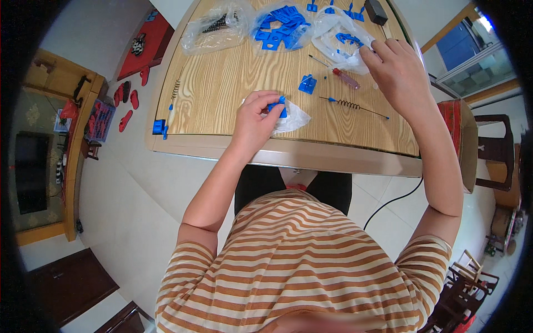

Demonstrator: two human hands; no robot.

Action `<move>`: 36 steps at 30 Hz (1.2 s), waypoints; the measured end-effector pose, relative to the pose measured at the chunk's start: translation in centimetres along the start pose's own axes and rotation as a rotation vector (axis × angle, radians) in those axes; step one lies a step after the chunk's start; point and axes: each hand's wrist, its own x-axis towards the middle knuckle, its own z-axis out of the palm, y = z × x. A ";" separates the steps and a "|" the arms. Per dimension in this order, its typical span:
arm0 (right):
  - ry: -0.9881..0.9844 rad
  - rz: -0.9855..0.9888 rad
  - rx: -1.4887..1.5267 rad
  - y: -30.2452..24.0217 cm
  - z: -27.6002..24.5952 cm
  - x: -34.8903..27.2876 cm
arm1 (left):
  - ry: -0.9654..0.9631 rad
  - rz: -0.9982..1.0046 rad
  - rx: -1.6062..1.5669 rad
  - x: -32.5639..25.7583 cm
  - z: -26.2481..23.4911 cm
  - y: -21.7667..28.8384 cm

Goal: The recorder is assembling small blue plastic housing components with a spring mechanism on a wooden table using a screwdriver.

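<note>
My left hand [256,119] is near the table's front edge, its thumb and fingers pinching a blue plastic piece [283,109]. Beneath it lies a crumpled white scrap of plastic [297,119]. At the back right, my right hand [395,66] is at the rim of a clear plastic bag [325,40] with small blue parts [348,39] inside. Its fingers are curled together, and their tips are partly hidden. Between the hands lie a blue square part [307,84], a screwdriver [347,78] with a red and clear handle, and a dark coil spring on a rod [355,105].
Bags of blue square plates [282,28] and dark springs [219,25] lie along the back. Blue upright pieces [355,12] and a dark block [376,11] stand at the far right. Another spring [176,91] and a blue block [159,127] are at the wooden table's [222,105] left edge.
</note>
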 end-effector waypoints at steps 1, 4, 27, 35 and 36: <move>0.000 0.000 0.000 0.0 0.0 0.0 | 0.000 0.000 0.000 0.0 0.0 0.0; 0.020 -0.015 -0.016 0.2 -0.1 0.2 | 0.001 0.009 0.000 0.0 0.0 0.0; 0.171 -0.107 -0.087 -0.5 -1.1 1.5 | 0.001 0.021 0.039 -0.2 -0.3 0.8; 0.115 -0.111 -0.094 -0.4 -1.4 1.8 | 0.002 0.012 0.025 -0.2 -0.3 0.5; 0.046 -0.095 -0.087 -0.5 -1.4 1.8 | 0.002 0.013 0.020 -0.2 -0.3 0.5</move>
